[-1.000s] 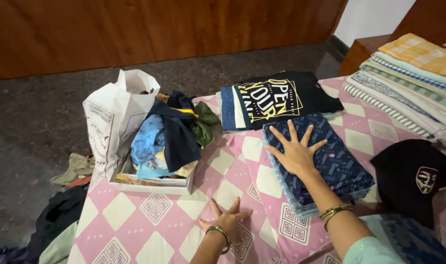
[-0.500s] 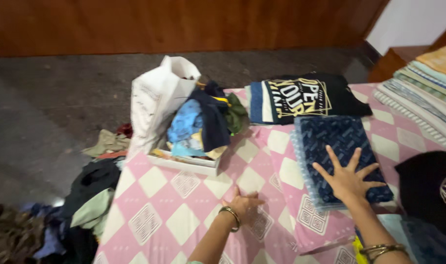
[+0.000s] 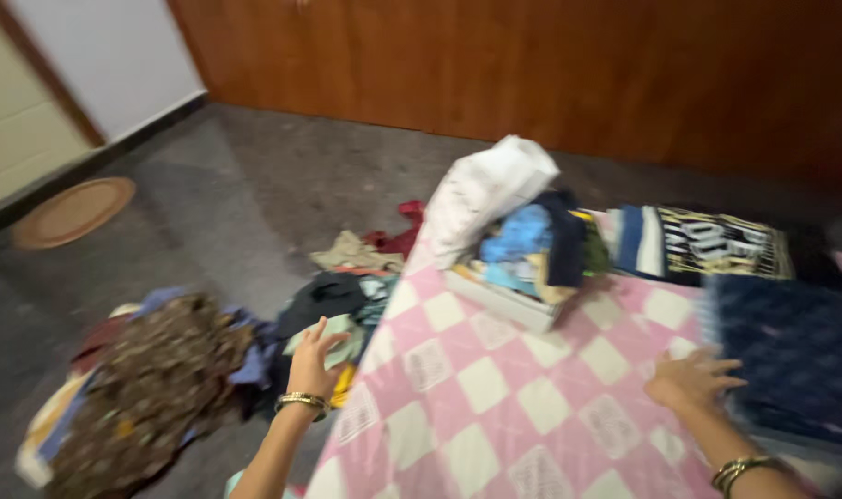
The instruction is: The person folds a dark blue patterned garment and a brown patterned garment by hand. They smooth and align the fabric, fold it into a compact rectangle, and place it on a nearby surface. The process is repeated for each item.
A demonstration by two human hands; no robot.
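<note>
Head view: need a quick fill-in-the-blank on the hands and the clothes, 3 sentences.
1. The left hand reaches over the bed's edge toward the clothes heap lying on the ____.
2. The right hand rests on the checked bedspread coloured white and ____.
3. Next to the right hand lies a folded garment coloured dark ____.

Missing words: floor; pink; blue

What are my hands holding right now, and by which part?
Nothing is held. The left hand reaches open toward the clothes pile on the floor; the right hand rests open on the pink checked cover beside the folded blue cloth.
</note>
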